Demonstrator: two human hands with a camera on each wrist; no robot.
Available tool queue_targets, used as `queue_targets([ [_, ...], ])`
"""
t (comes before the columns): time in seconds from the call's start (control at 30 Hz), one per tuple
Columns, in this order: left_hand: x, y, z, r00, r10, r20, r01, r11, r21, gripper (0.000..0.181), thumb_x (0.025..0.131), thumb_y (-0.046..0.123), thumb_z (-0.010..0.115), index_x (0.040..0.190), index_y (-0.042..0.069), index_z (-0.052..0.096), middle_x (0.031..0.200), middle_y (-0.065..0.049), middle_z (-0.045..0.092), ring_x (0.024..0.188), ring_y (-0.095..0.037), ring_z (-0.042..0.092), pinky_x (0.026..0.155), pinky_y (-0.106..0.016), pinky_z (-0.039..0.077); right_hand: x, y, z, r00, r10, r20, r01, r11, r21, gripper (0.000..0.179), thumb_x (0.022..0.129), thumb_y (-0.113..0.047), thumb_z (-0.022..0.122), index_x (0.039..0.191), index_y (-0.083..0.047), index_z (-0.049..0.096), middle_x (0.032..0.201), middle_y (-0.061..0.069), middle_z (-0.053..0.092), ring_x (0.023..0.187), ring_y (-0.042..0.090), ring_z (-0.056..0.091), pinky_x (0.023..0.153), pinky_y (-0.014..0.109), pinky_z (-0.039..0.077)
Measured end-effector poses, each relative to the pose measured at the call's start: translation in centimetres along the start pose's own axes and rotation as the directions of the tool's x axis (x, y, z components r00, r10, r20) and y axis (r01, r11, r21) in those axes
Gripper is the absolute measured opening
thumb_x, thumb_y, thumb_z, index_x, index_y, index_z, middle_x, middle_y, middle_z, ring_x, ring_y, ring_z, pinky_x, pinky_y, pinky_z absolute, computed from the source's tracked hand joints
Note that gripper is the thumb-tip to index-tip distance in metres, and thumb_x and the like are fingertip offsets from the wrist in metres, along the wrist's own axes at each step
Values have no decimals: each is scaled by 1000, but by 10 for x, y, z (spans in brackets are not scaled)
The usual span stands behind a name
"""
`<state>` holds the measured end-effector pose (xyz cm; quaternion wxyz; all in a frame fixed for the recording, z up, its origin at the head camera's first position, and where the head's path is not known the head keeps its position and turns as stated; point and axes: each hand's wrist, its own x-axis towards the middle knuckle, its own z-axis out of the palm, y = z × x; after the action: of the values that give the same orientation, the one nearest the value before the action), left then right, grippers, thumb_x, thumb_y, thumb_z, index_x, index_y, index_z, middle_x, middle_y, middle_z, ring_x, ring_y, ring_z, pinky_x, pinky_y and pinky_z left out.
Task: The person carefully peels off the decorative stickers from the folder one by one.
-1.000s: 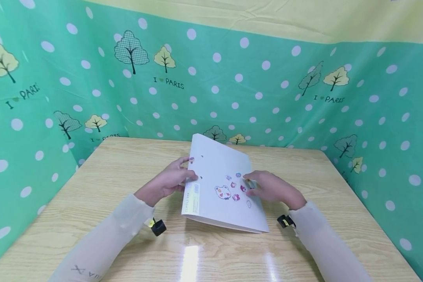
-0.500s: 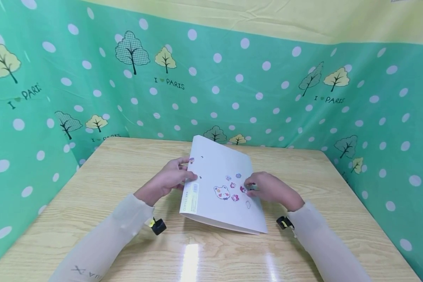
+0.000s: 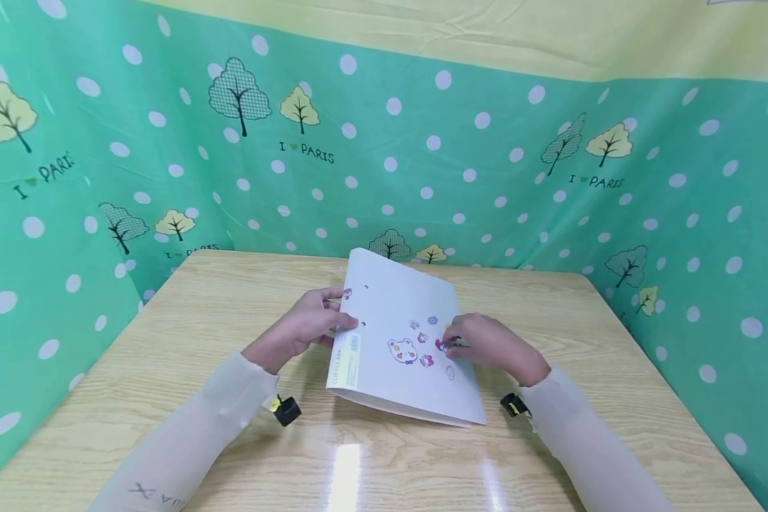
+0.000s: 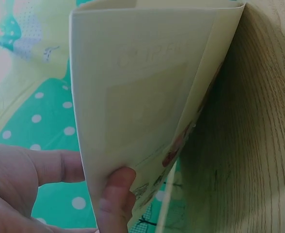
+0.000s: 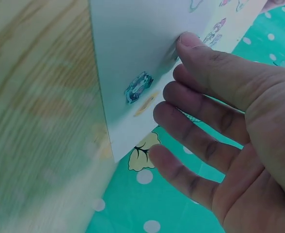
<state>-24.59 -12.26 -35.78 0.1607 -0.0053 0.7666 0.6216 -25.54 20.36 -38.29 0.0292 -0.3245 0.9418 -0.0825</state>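
Note:
A white file folder (image 3: 393, 299) stands tilted over the table, its left edge raised. Its cover bears a bear-face sticker (image 3: 402, 350) and several small cartoon stickers; a pale label strip (image 3: 345, 359) runs beside the spine. My left hand (image 3: 310, 320) grips that raised edge, thumb on the cover and fingers behind. In the left wrist view the folder's end (image 4: 133, 87) shows a slightly gaping lower opening. My right hand (image 3: 489, 345) bends loosely over the right side of the cover. Its thumb tip (image 5: 190, 40) touches the surface by a dark sticker; the other fingers are apart in the right wrist view.
The wooden table (image 3: 243, 291) reaches back to a green dotted curtain (image 3: 390, 163) with printed trees. Small black cameras (image 3: 286, 411) hang at both wrists. Glare marks the table near the front.
My right hand's fingers have drawn in closer to its thumb over the stickers. The folder has shifted slightly toward the front; my left hand keeps its grip.

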Motion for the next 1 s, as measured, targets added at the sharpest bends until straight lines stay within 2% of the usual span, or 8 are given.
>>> queue_targets([
  [0.13,0,0,0,1000,3,3,-3,1000,-1,67,91,1,72,151,7,44,119,-18,62,89,-26,73,72,-41,62,1,0,1,999,-40,-4,39,995,-91,17,87,-21,83,104,-16,81,102,-1,75,95,17,67,83,34,57],
  [0.23,0,0,0,1000,2,1,-2,1000,1,67,91,1,72,151,7,43,119,-18,61,89,-26,73,72,-40,62,0,-2,-1,999,-44,-11,42,989,-144,18,87,-25,83,103,-18,82,114,4,74,108,25,65,92,44,55],
  [0.37,0,0,0,1000,1,2,-1,1000,-1,68,91,1,72,152,7,43,119,-18,61,89,-25,73,72,-40,62,-1,-4,-1,999,-29,-15,26,985,-172,18,88,-28,82,104,-20,82,136,9,65,132,38,53,106,62,43],
  [0.47,0,0,0,1000,2,4,-2,1000,-4,67,91,1,72,152,7,43,118,-18,62,88,-25,73,72,-40,62,-1,-4,-1,998,-52,-25,47,982,-183,15,88,-26,81,102,-20,83,141,9,63,137,41,48,108,66,38],
  [0.6,0,-1,0,1000,2,6,-2,1000,-6,66,91,1,72,151,7,44,117,-17,63,88,-25,73,72,-40,62,-1,-4,1,994,-96,-59,82,976,-204,8,89,-21,81,96,-21,83,139,8,64,136,40,50,106,65,41],
  [0.73,0,-1,0,1000,2,10,-2,1000,-10,66,91,2,71,151,7,44,117,-17,64,88,-25,73,73,-41,62,0,-4,2,988,-125,-95,101,969,-225,4,89,-17,81,89,-20,81,134,7,67,130,36,55,102,59,47],
  [0.87,-1,0,0,1000,3,13,-3,1000,-12,66,91,1,71,151,6,44,117,-18,64,88,-25,73,73,-42,62,-1,-5,2,982,-131,-132,98,968,-232,5,91,-16,79,87,-20,79,128,7,66,120,31,57,93,51,52],
  [1.0,-1,0,-1,1000,0,8,0,1000,-10,65,92,2,71,151,6,43,118,-18,63,89,-25,73,73,-42,62,-2,-5,0,978,-105,-179,66,976,-207,4,92,-16,78,89,-18,79,127,8,63,113,30,56,87,46,53],
])
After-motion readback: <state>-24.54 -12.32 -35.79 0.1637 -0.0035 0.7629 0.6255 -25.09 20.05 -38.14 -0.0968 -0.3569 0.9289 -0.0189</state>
